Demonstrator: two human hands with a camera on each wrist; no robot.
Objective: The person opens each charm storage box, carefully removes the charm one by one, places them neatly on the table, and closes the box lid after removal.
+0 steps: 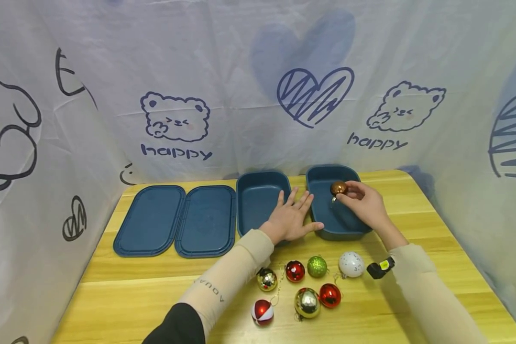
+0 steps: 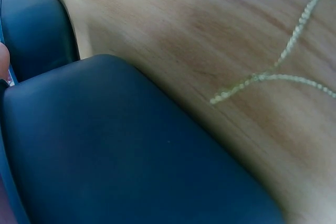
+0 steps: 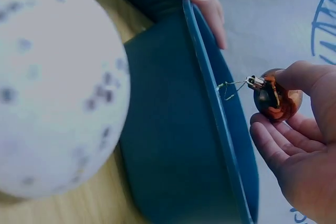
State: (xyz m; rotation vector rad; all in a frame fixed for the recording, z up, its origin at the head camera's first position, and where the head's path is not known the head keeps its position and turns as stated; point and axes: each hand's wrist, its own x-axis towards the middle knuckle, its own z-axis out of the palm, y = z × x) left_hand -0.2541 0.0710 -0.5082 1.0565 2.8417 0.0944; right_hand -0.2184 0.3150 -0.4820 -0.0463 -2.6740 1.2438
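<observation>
My right hand (image 1: 366, 204) pinches a shiny brown ball ornament (image 1: 338, 188) between thumb and fingers, over the right-hand blue bin (image 1: 333, 229). In the right wrist view the brown ornament (image 3: 277, 98) shows its silver cap and a thin wire loop near the bin's rim (image 3: 223, 124). My left hand (image 1: 290, 220) is spread flat with straight fingers across the neighbouring rims of the right bin and the left-hand blue bin (image 1: 258, 205). Its thumb reaches over the right bin's near edge. The left wrist view shows mainly the outer wall of a bin (image 2: 115, 150).
Two blue lids (image 1: 151, 220) lie side by side at the left. Several ornaments sit in front of the bins, among them a white speckled ball (image 1: 351, 264), a green glitter ball (image 1: 317, 266), a large gold ball (image 1: 307, 303) and a red-and-white ball (image 1: 262, 312). A patterned curtain (image 1: 240, 95) hangs behind.
</observation>
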